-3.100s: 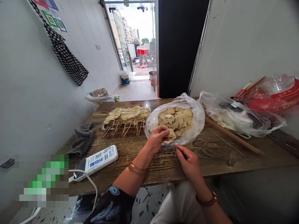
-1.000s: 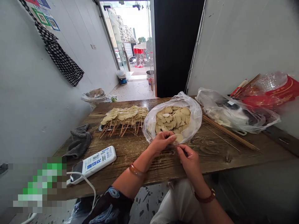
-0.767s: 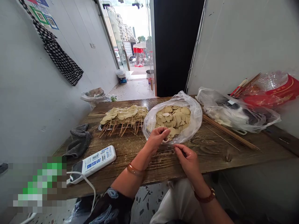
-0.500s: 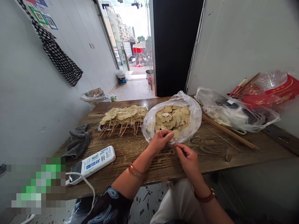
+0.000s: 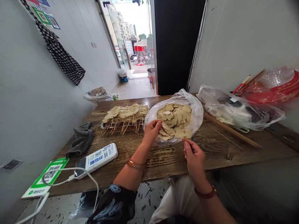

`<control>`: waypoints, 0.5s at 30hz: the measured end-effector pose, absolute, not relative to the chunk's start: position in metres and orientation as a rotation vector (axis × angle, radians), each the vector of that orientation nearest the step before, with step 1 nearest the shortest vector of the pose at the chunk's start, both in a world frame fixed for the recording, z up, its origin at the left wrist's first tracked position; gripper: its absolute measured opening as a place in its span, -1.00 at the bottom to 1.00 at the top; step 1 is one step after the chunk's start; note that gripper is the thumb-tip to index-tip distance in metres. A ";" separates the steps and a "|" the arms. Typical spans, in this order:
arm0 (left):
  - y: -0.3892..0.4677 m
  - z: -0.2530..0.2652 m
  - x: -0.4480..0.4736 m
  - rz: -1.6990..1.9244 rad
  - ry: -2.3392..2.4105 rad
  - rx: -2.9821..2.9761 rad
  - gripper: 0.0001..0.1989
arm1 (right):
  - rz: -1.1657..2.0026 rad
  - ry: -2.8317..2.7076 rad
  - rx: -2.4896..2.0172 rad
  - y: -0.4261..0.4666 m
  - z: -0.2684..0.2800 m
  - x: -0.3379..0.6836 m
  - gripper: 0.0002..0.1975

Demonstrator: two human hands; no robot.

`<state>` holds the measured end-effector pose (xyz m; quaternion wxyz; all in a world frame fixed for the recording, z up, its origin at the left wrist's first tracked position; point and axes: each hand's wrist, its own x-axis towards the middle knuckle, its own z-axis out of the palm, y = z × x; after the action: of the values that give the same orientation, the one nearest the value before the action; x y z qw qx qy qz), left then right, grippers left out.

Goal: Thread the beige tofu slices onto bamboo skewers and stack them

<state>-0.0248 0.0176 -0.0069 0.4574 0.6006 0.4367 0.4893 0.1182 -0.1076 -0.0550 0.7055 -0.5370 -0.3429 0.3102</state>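
My right hand (image 5: 194,155) pinches a thin wooden skewer (image 5: 184,137) near its end, with one pale, oval potato-like slice (image 5: 179,134) threaded across it. This slice is over the front rim of a clear plastic bag (image 5: 197,115), which lies open around a heap of similar pale slices (image 5: 171,116). My left hand (image 5: 150,132) is at the left side of the heap, thumb and fingers pressed together; whatever is between them is too small to make out. To the left, several loaded skewers (image 5: 127,112) lie stacked on a metal tray (image 5: 102,126), sticks toward me.
Bare skewers (image 5: 231,130) lie in a bundle at right, beside a plastic bag (image 5: 252,119) and red packaging (image 5: 273,93). At left are a grey cloth (image 5: 81,140), a white power bank (image 5: 101,157) with a cable (image 5: 91,177), and a green payment card (image 5: 46,179) on the wooden table (image 5: 149,161).
My hands, earlier close together at the front of the bag, have parted. The left went up and left to the heap; the right moved slightly right, holding the skewer with the slice.
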 end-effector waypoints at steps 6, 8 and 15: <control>0.029 -0.015 -0.033 1.025 1.357 2.241 -0.82 | 0.750 -0.643 -1.110 -0.107 -0.054 0.118 -0.65; 0.029 -0.016 -0.035 0.841 1.357 2.479 -0.77 | 0.755 -0.660 -1.116 -0.107 -0.053 0.118 -0.65; 0.026 -0.013 -0.042 0.510 1.311 2.803 -0.67 | 0.772 -0.704 -1.135 -0.106 -0.056 0.118 -0.62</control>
<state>-0.0417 0.0260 -0.0130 0.0029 0.8937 0.4180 0.1627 0.1185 -0.1062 -0.0556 0.7169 -0.5128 -0.3182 0.3490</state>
